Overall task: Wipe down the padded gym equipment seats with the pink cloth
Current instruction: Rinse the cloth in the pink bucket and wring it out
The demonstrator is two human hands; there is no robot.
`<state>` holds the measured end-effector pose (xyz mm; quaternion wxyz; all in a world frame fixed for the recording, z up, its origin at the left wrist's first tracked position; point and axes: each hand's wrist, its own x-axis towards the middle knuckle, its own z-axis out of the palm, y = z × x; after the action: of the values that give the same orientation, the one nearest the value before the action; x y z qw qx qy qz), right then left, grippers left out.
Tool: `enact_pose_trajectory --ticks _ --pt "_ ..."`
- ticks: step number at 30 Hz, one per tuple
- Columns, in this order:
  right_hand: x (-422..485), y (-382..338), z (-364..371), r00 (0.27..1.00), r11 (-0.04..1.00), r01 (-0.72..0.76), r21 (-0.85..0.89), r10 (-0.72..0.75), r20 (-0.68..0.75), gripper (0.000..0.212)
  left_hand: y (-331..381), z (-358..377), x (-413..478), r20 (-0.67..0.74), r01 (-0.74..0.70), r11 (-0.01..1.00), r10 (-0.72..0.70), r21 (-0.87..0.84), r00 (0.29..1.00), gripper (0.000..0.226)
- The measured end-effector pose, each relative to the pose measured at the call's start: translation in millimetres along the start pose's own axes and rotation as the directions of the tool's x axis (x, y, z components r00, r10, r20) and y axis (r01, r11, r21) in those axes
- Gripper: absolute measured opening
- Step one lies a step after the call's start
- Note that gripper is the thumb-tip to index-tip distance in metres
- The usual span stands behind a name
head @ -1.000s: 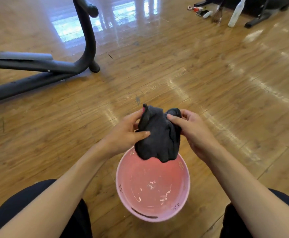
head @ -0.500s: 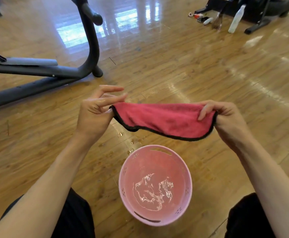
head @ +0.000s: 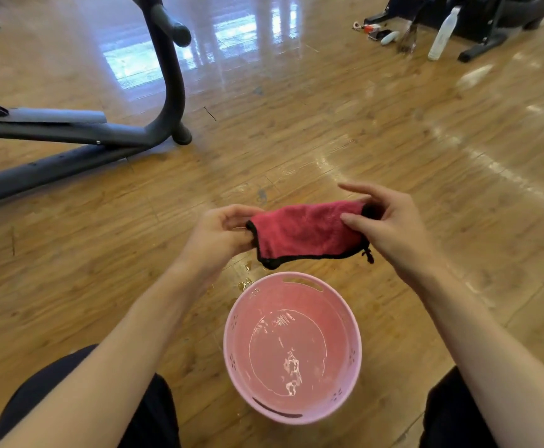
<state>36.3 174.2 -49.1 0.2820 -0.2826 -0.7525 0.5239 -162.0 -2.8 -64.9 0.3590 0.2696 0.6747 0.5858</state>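
Here the pink cloth (head: 306, 232) hangs folded between both hands, above the floor just beyond the pink basin (head: 291, 349). The left hand (head: 222, 236) pinches its left end; the right hand (head: 390, 229) pinches the right end, index finger lifted. Its long axis runs left to right. The gym machine frame (head: 79, 134) lies ahead-left, nearer the left hand; no padded seat shows.

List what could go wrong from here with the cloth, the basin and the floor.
1. Water drops already lie on the wooden floor beside the pink basin; a slip seems possible.
2. The pink cloth, held between left hand and right hand, hangs beyond the basin's rim, so further drips may miss it.
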Motion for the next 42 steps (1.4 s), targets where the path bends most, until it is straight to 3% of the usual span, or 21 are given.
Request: enact_pose_trajectory --ticks 3,5,7,10,14,18,22,24,26,28,31,35,37,39,42 --pt "-5.8 -5.6 17.0 0.995 0.998 -0.041 0.05 0.046 -0.09 0.065 -3.9 19.9 -4.9 -0.02 -0.05 0.999 0.05 0.0 0.999 0.033" --pt "-11.0 -10.8 28.5 0.99 0.995 -0.064 0.079 0.073 -0.12 0.061 -3.6 32.3 -10.0 0.002 -0.061 0.998 0.061 -0.02 0.998 0.033" --pt "-15.2 -14.3 39.0 0.991 0.999 -0.023 -0.025 0.02 -0.132 0.049 -5.6 43.4 -15.5 0.03 -0.065 0.998 0.065 -0.02 0.997 0.04" --pt "-21.8 -16.6 48.5 0.993 0.981 0.09 -0.169 -0.101 -0.058 0.03 -7.2 51.7 -21.2 0.035 -0.041 0.994 0.045 -0.104 0.998 0.046" --pt "-31.8 -16.3 55.8 0.962 0.909 0.275 -0.314 -0.257 0.096 0.05 -3.2 54.5 -24.3 -0.027 -0.097 0.977 0.094 -0.191 0.995 0.018" --pt "-33.6 -12.5 56.0 0.944 0.872 0.329 -0.361 -0.308 0.117 0.051 -5.0 53.6 -24.0 -0.119 -0.159 0.975 0.142 -0.154 0.983 0.017" --pt "-20.4 -6.6 39.6 0.982 0.968 0.185 -0.172 -0.186 0.014 0.053 -3.3 48.8 -20.9 -0.069 -0.196 0.974 0.189 -0.116 0.98 0.03" --pt "-10.8 5.2 32.7 0.999 0.989 -0.015 -0.146 0.022 0.045 0.052 -1.2 43.8 -19.5 0.034 -0.2 0.974 0.205 -0.109 0.978 0.033" --pt "-4.5 15.4 31.5 0.917 0.951 -0.309 -0.005 0.299 0.263 0.049 -1.1 37.6 -18.1 0.153 -0.193 0.973 0.211 -0.122 0.965 0.034" --pt "-0.9 26.7 32.6 0.808 0.865 -0.491 0.105 0.407 0.426 0.045 -2.7 32.3 -16.8 0.245 -0.185 0.975 0.21 -0.12 0.947 0.031" --pt "-0.7 33.3 31.5 0.812 0.872 -0.467 0.147 0.357 0.461 0.024 -6.8 27.8 -14.0 0.274 -0.206 0.978 0.209 -0.042 0.939 0.033" --pt "-4.3 35.7 25.7 0.924 0.93 -0.348 0.115 0.319 0.21 0.003 -19.9 31.4 -6.7 0.101 -0.16 0.985 0.153 0.061 0.983 0.032" --pt "-5.5 37.8 19.2 0.93 0.927 -0.357 0.113 0.34 0.141 0.009 -26.3 41.1 -9.7 0.025 -0.126 0.99 0.124 0.071 0.992 0.031" --pt "-7.1 39.9 9.2 0.92 0.927 -0.373 0.04 0.364 0.148 0.012 -31.6 56.8 -18.8 -0.007 -0.055 0.998 0.056 0.041 0.998 0.026" --pt "-10.5 48.6 -2.3 0.878 0.889 -0.434 -0.144 0.454 0.155 0.011 -45.7 84.3 -28.0 -0.036 0.171 0.984 -0.172 -0.042 0.984 0.02"
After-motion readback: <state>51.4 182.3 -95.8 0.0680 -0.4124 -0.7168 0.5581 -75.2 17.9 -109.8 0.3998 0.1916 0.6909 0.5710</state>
